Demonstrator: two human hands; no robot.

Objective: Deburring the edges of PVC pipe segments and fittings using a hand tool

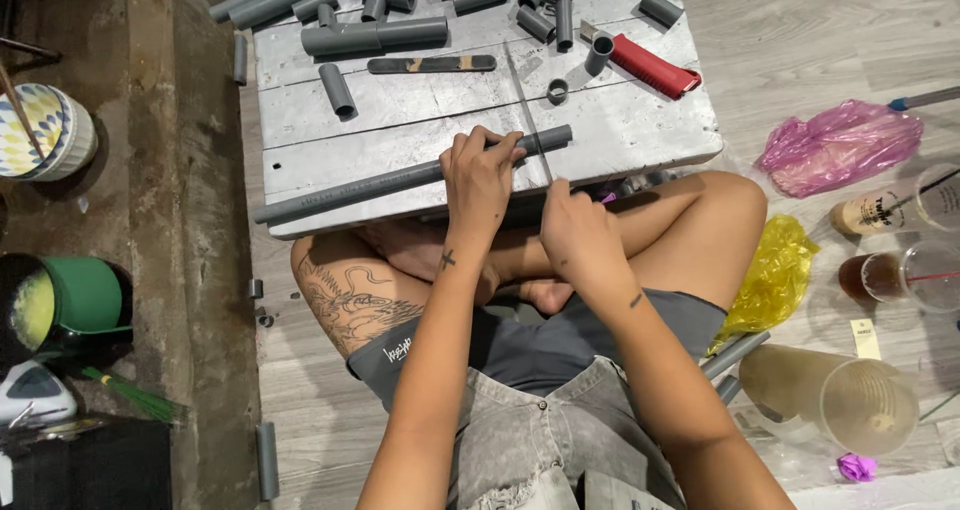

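So here's where we're at: our left hand (480, 175) is pressed down over the long grey pipe (400, 180), fingers curled across the top, pinning it along the near edge of the low table (640, 140). The pipe runs at a slant, with its left end poking past the table's corner. Our right hand (575, 232) sits just below that edge, closed loosely; we can't tell if it's actually gripping anything, since the fingers are turned away from the camera.

Further back on the table there's a scatter of cut pipe pieces (375, 35), a little ring (557, 91) and a red-handled tool (650, 68).

What could go wrong, in our opinion: the pipe is round and only 1 hand holds it, so it could roll or swing off the edge if the pressure eases, especially with that end hanging out. Our bare knee (715, 205) is right under the table edge too. And the cups (900, 270) on the floor to our right look easy to knock with an elbow.
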